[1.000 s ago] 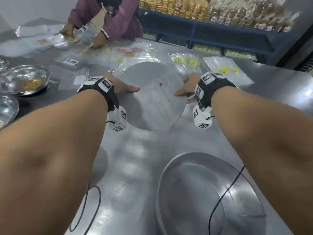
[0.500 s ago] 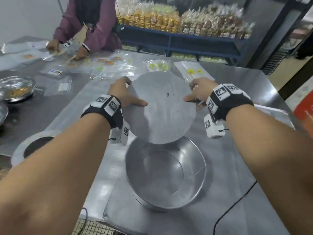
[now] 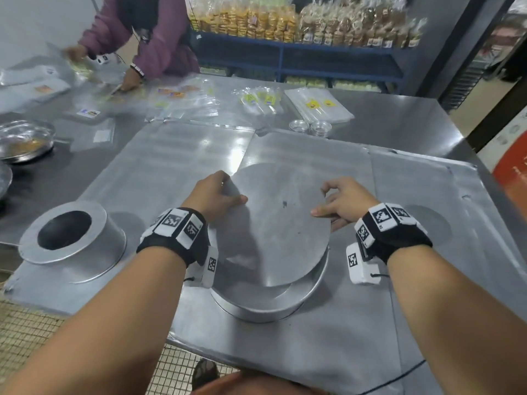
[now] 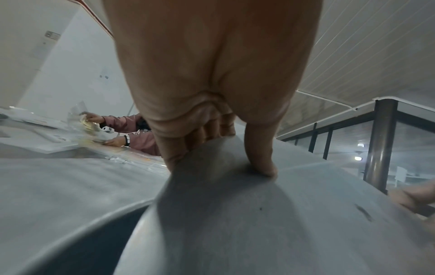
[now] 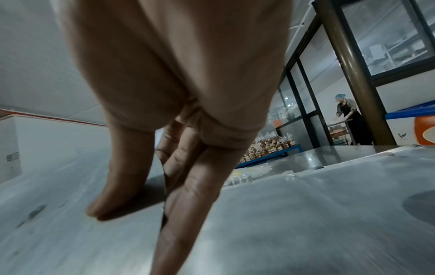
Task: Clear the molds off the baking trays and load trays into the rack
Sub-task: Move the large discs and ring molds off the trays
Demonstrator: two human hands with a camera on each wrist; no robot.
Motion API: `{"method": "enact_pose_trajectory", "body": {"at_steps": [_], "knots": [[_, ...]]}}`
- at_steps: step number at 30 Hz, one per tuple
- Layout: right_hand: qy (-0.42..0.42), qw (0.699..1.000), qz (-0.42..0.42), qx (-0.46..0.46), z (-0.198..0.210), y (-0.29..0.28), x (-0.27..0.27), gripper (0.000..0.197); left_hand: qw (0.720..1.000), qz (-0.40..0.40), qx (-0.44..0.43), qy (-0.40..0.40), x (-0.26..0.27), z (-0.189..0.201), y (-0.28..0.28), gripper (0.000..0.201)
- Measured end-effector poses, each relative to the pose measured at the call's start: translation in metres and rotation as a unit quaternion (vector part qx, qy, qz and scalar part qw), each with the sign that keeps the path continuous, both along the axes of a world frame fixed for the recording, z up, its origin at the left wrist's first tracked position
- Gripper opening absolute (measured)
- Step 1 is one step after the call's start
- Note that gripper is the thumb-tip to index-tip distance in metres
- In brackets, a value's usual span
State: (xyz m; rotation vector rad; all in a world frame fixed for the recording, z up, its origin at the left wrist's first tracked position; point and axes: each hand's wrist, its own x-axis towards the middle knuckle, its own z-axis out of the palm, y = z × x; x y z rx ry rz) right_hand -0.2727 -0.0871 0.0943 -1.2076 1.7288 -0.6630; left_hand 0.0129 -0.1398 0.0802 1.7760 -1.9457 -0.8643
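Item: round metal disc (image 3: pixel 273 223), flat, grey, one dark speck near its centre. Position: centre of view, tilted over the round cake pan (image 3: pixel 271 303), its near edge lying inside the pan's rim.
Left hand (image 3: pixel 212 195): grasps the disc's edge at 9 o'clock, thumb on top, fingers curled beneath.
Right hand (image 3: pixel 343 199): pinches the edge at 3 o'clock, thumb on top, fingers under.
Pan stands on a flat baking tray (image 3: pixel 328 352) on the steel table (image 3: pixel 399 124).
At 9 o'clock: cone-shaped mold (image 3: pixel 71 246).
At 12 o'clock: small fluted tins (image 3: pixel 310 127), plastic bags (image 3: pixel 319 108), another person in a purple sleeve (image 3: pixel 159 44).
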Motion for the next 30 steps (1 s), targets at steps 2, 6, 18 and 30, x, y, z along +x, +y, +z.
{"method": "enact_pose_trajectory", "body": {"at_steps": [2, 6, 18, 30], "knots": [[-0.002, 1.000, 0.009, 0.008, -0.007, 0.007, 0.000, 0.034, 1.000, -0.001, -0.008, -0.003, 0.001, -0.004, 0.006, 0.051], [0.014, 0.999, 0.042, 0.027, -0.016, 0.014, 0.002, 0.039, 1.000, 0.004, 0.000, 0.001, 0.005, -0.009, 0.015, 0.045], [0.030, 0.997, 0.073, -0.024, -0.020, 0.017, 0.012, 0.011, 1.000, -0.004, 0.002, 0.018, 0.017, -0.019, 0.021, 0.017], [0.214, 0.971, 0.036, -0.097, -0.034, 0.011, 0.026, 0.027, 0.993, -0.105, -0.009, -0.057, 0.016, -0.015, 0.004, 0.034]]}}
